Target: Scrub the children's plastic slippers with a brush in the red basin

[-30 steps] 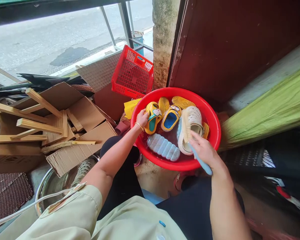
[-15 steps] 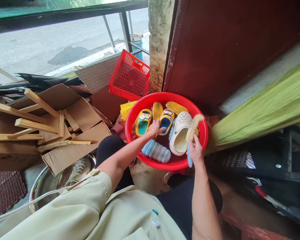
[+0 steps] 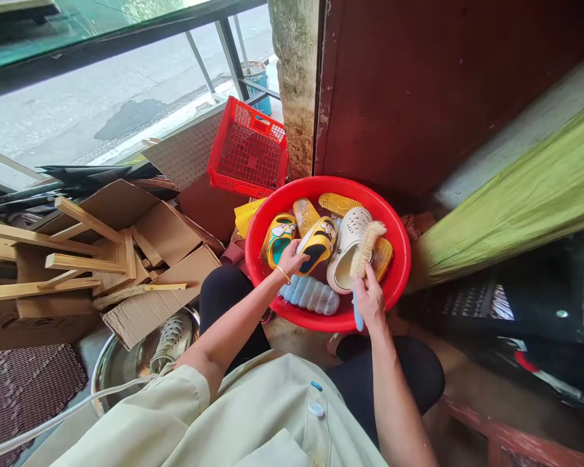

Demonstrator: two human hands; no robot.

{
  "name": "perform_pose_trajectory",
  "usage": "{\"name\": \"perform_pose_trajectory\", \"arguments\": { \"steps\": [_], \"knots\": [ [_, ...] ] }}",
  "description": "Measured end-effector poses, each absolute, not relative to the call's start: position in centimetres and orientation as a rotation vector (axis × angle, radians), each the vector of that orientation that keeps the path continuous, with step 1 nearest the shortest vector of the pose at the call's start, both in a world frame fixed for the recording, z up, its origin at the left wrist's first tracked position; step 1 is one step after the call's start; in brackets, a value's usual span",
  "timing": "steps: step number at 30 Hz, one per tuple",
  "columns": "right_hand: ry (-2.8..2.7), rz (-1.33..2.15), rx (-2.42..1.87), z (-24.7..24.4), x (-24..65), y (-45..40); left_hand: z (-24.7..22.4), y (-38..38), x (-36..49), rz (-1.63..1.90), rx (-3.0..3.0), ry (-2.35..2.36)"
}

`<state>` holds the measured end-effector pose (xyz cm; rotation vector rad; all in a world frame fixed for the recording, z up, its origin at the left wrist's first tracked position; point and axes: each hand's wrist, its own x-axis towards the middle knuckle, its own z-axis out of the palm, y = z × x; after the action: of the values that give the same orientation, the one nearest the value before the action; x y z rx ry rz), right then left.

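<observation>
**Yellow clog [image 3: 323, 240] in one hand, brush [image 3: 365, 251] in the other!**

Left hand [image 3: 292, 261] has a firm pinch on the heel end, and the clog sits tilted just beyond those fingers, within the rim of the red basin [image 3: 405, 259]. Over to the right hand [image 3: 368, 298]: fingers wrapped round the pale blue handle, bristles past the fingertips, in front of the white clog [image 3: 354, 224]. Touching it? Can't tell from here!

Scrubbing stage, by my reading, one shoe picked out and the brush not yet on it. The next move calls for a steady left grip while the right hand carries the bristles leftward, clear of that white clog between them.

And around the left hand? A teal-lined clog [image 3: 279, 235] just beyond and to its left; pale blue footwear [image 3: 312, 295], sole up, nearer the body and to its right; a yellow sole [image 3: 340, 204] farther off, beyond both hands.
</observation>
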<state>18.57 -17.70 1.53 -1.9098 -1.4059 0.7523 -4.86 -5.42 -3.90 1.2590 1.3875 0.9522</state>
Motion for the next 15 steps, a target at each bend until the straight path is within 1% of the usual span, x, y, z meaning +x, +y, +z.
{"name": "perform_pose_trajectory", "arguments": {
  "steps": [4,6,9,12,15],
  "knots": [
    [-1.693,0.73,-1.891,4.5,14.0,-16.5,-3.2,-8.8,-6.6,0.987,1.271,1.263],
    [-1.816,0.721,-1.974,5.4,13.2,-16.2,-2.9,-9.6,-7.3,1.014,1.267,1.228],
    [-1.881,0.768,-2.135,5.4,13.9,-17.3,-2.5,-10.1,-8.5,1.047,1.237,1.266],
    [-1.87,0.796,-2.103,4.8,15.0,-18.9,-2.3,-10.5,-9.4,1.032,1.299,1.357],
    [-1.869,0.688,-2.044,5.3,14.3,-19.3,-2.3,-11.3,-9.5,0.956,1.489,1.405]
  ]
}}
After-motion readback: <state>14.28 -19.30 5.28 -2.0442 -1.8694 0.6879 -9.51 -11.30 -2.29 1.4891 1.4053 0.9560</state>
